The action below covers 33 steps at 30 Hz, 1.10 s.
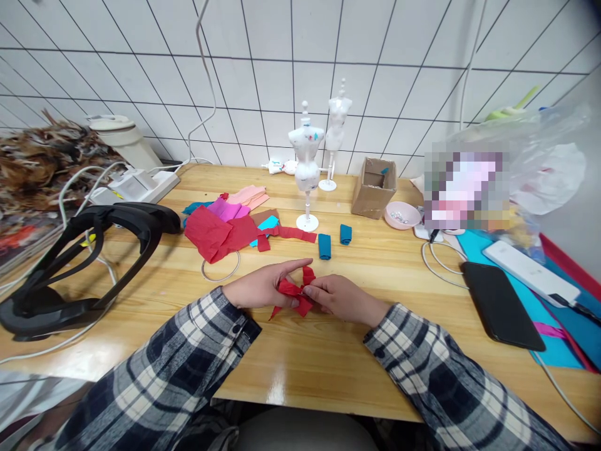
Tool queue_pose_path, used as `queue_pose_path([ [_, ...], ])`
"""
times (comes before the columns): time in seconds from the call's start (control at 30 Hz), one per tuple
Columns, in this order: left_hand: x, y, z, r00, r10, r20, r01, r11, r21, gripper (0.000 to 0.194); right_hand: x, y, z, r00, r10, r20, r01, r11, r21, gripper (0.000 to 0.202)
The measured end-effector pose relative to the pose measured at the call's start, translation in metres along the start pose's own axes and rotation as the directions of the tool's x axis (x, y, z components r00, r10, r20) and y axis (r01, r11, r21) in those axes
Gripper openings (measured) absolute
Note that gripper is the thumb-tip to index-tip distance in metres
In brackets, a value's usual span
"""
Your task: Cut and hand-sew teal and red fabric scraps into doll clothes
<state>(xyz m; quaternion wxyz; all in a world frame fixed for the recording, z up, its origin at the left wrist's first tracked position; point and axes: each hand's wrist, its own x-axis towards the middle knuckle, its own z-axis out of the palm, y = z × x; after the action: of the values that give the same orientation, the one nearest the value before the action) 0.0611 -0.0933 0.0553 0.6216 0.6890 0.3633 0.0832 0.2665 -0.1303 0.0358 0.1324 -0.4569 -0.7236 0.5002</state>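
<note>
My left hand (264, 286) holds a small piece of red crepe paper (303, 304) near the table's middle, its thumb over the paper and index finger stretched out. My right hand (339, 296) pinches the same red piece from the right. Beyond my hands lie two small dark teal rolls (324, 247). A pile of red sheets (213, 235) with pink, purple and blue pieces spreads to the left, and a red strip (293, 233) runs right from it. Two white miniature dress forms (307, 156) stand upright behind.
A cardboard box (374, 188) and a pink bowl (402, 215) of small beads stand at the back right. On the right lie a black phone (502, 305), a white power bank (530, 273) and cables. A black headset frame (117, 282) and a power strip (154, 188) occupy the left.
</note>
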Motion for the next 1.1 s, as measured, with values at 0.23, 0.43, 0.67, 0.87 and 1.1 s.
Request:
queue_pose_path([
  [0.23, 0.003, -0.005, 0.001, 0.997, -0.008, -0.082, 0.003, 0.998, -0.065, 0.081, -0.001, 0.002, 0.0, 0.998, 0.014, -0.065, -0.007, 0.995, 0.104, 0.047],
  [0.43, 0.007, -0.005, 0.007, 0.954, 0.023, -0.3, -0.071, 0.986, -0.15, 0.063, 0.0, 0.003, 0.003, 0.953, 0.008, -0.303, 0.021, 0.996, 0.091, 0.027],
  [0.67, 0.012, -0.013, 0.003, 0.87, 0.043, -0.492, -0.224, 0.922, -0.317, 0.027, -0.008, 0.006, -0.011, 0.98, 0.025, -0.199, 0.112, 0.757, 0.644, 0.032],
  [0.87, 0.013, -0.018, -0.001, 0.872, -0.105, -0.478, -0.263, 0.723, -0.639, 0.026, -0.001, 0.02, -0.014, 0.899, 0.069, -0.432, -0.024, 0.994, 0.109, 0.017],
  [1.1, 0.01, -0.011, 0.005, 0.895, -0.099, -0.435, -0.224, 0.744, -0.629, 0.024, -0.006, 0.011, -0.018, 0.751, 0.01, -0.66, -0.048, 0.998, -0.039, 0.031],
])
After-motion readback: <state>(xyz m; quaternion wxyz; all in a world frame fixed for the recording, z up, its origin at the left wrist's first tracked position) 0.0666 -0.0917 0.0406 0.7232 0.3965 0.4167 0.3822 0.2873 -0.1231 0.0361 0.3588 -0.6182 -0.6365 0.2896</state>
